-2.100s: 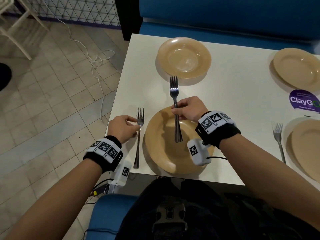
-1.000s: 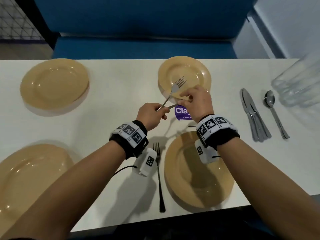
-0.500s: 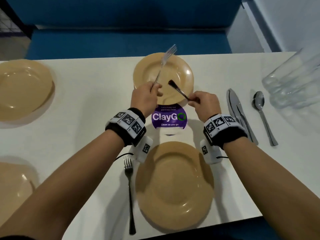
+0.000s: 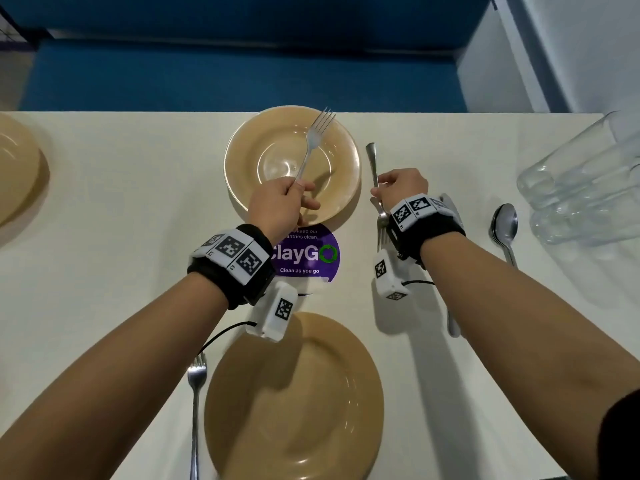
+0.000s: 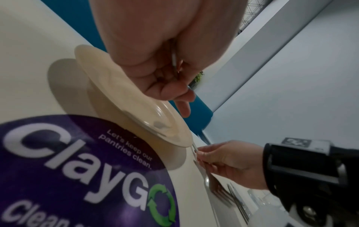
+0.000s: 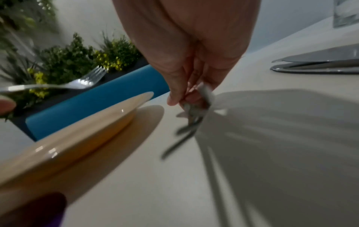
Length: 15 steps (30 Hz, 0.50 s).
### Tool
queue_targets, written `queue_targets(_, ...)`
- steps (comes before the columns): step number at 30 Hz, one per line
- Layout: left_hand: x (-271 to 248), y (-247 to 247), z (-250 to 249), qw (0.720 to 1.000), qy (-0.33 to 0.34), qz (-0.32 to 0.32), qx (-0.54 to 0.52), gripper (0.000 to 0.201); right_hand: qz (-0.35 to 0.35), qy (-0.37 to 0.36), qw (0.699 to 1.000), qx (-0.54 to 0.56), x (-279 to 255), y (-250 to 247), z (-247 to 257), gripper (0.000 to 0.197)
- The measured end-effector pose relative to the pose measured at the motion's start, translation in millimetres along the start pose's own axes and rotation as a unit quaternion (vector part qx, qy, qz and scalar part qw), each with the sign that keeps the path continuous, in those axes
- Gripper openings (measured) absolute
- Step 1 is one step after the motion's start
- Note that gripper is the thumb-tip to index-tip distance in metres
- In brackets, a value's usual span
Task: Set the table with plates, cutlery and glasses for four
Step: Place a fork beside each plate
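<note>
From the head view, the left hand (image 4: 282, 202) pinches a fork (image 4: 313, 143) held up over the far plate (image 4: 242, 161), tines pointing to 1 o'clock, while the right hand (image 4: 401, 188) pinches a second fork (image 4: 373, 161) at the plate's 3 o'clock side, handle away and tines toward the person. From the left wrist, the fingers (image 5: 165, 86) curl tight on the handle, so I think it should come down slowly beside the plate, not on it. From the right wrist, the fingertips (image 6: 174, 98) pinch the blurry second fork (image 6: 192, 116) just above the table (image 6: 252, 169); lay it flat and straight, then let go.
</note>
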<state>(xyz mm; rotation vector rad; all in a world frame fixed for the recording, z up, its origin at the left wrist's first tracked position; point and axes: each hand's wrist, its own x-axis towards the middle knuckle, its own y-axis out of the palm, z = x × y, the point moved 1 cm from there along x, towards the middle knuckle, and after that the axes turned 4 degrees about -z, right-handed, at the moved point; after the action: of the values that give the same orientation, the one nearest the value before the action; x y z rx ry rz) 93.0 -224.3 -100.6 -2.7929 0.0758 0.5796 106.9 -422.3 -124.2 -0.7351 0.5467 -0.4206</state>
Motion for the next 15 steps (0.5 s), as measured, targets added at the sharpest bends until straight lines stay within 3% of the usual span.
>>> queue_targets(10, 9, 12, -9, 1.0, -0.003, -0.002, -0.003, 0.026, 0.005, -0.091, 0.995, -0.038, -5, 7, -18, 0.032)
queue_targets(15, 15, 12, -10, 1.0, -0.007, -0.004, -0.003, 0.025, 0.0, -0.123, 0.989, -0.084, 7, 10, -4, 0.033)
